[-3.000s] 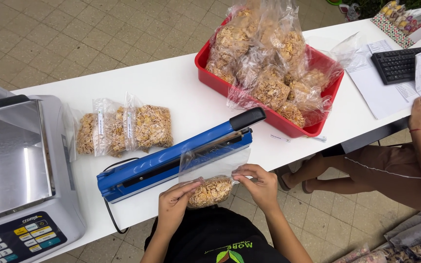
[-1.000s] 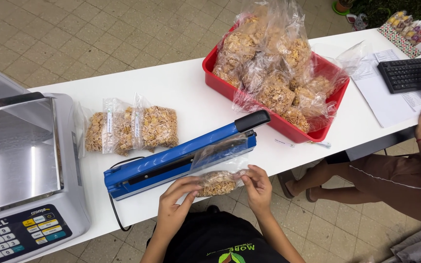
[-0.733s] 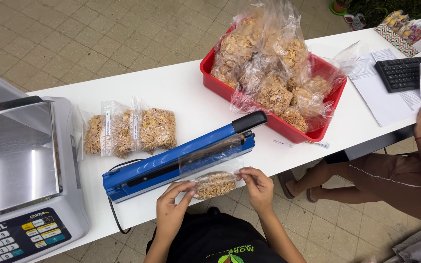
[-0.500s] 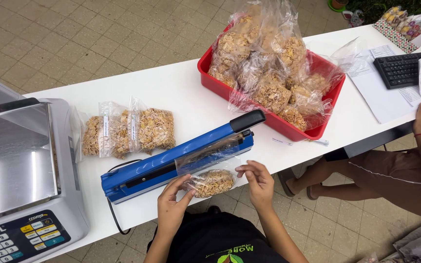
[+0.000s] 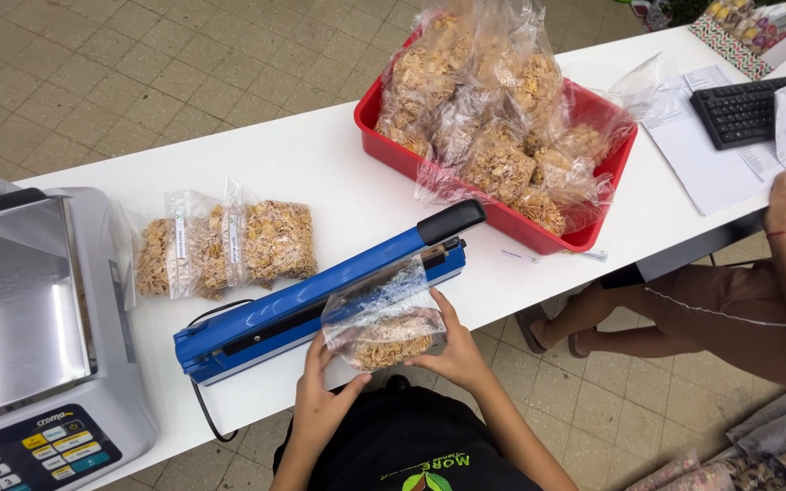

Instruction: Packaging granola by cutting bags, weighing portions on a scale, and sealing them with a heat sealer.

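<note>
Two hands are closed on one clear bag of flakes (image 5: 382, 320) at the table's near edge. Furthest left, a steel weighing scale (image 5: 25, 318) is seen, then sealed packets (image 5: 229, 244) lying flat. The left hand (image 5: 327, 405) grips the bag's lower corner; the right hand (image 5: 457, 350) clasps its side. Since half a second ago the bag has been lifted and its open top laid across the blue heat sealer (image 5: 320, 291), whose arm is raised; sealing is judged imminent. A red tray (image 5: 593, 182) of filled bags stands right.

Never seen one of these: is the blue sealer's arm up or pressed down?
Up. The blue sealer has its black-handled arm raised off the base, a gap showing beneath.
</note>
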